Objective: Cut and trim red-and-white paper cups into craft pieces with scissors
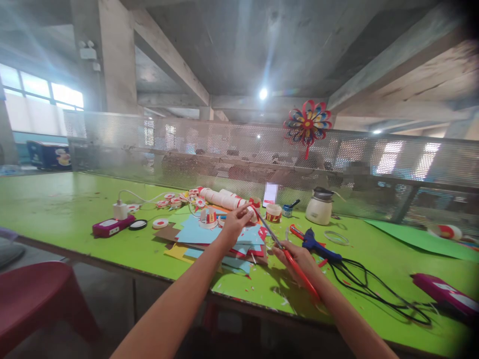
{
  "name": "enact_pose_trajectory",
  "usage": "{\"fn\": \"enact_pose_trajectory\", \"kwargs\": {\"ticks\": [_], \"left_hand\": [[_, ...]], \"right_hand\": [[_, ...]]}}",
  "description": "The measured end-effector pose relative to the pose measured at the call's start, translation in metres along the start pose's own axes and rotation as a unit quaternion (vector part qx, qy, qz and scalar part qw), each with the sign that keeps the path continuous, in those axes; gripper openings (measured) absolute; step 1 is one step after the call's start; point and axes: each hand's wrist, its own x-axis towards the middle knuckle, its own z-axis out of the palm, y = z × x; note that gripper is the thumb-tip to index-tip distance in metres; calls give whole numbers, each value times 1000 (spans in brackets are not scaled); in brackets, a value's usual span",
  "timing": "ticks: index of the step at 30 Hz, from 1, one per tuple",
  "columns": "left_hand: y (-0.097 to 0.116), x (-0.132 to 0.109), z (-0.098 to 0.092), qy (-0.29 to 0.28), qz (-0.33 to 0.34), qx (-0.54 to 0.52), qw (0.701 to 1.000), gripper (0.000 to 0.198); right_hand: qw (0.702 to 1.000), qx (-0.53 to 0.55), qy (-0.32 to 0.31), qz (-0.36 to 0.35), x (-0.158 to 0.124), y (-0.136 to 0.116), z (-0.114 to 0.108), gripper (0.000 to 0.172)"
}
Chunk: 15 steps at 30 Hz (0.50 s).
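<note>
My left hand is closed, fingers pinching a small white-and-red paper cup piece above the pile of coloured paper. My right hand is wrapped round a pair of scissors with long red handles. Their metal blades point up and left, with the tips close to the piece in my left hand; whether they touch it I cannot tell. Under my left hand lie light blue paper sheets. A cut cup ring stands just beyond the scissors, and a row of stacked paper cups lies behind.
A blue glue gun with a black cable lies right of my right hand. Behind it stand a cream kettle and a phone. Purple power strips sit at both sides. A perforated metal screen borders the green table.
</note>
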Motion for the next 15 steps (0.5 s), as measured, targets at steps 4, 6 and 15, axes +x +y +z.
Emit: {"fn": "enact_pose_trajectory", "kwargs": {"ticks": [4,6,15], "left_hand": [[-1,0,-1,-8,0,-1,1000,60],[-1,1,-1,-12,0,-1,1000,60],[0,2,-3,-17,5,4,1000,55]], "right_hand": [[1000,-4,-6,1,-1,-1,0,40],[1000,-5,-9,3,-1,-1,-1,39],[1000,7,-3,-8,0,-1,-3,34]]}}
